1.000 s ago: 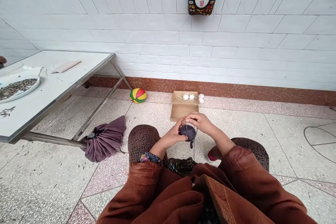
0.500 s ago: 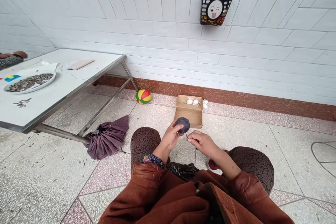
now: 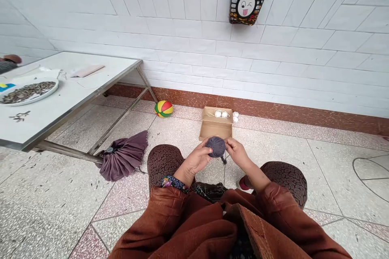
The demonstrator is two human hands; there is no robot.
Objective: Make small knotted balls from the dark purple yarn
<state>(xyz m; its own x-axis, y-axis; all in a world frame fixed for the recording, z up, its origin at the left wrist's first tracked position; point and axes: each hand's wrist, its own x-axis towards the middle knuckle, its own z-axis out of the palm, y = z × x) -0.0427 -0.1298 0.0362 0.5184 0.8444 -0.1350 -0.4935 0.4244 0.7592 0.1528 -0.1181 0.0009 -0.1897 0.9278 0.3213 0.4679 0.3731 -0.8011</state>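
Observation:
My left hand [image 3: 196, 160] is closed around a dark grey-purple ball of yarn [image 3: 216, 147], thumb on its near side. At the ball's right edge my right hand [image 3: 237, 151] is pinched shut on the yarn strand, which is mostly hidden by the fingers. A short dark tuft of yarn [image 3: 224, 160] hangs below the ball. Just beyond the hands, an open cardboard box [image 3: 216, 130] lies on the floor. Two white balls [image 3: 221, 113] with pale string rest on its raised lid, and more small white pieces [image 3: 236, 117] lie beside it.
A white table [image 3: 69, 93] at left carries a plate of seeds [image 3: 30, 91] and a pink folded item [image 3: 88, 71]. A purple umbrella [image 3: 123, 158] and a coloured ball [image 3: 163, 109] are on the floor. A black basket [image 3: 247, 6] hangs on the wall. Another person's arm [image 3: 9, 64] shows at far left.
My right hand has moved up from below the yarn ball to its right edge. The ball has turned in my left hand, and a tuft now hangs under it. The view has tilted slightly.

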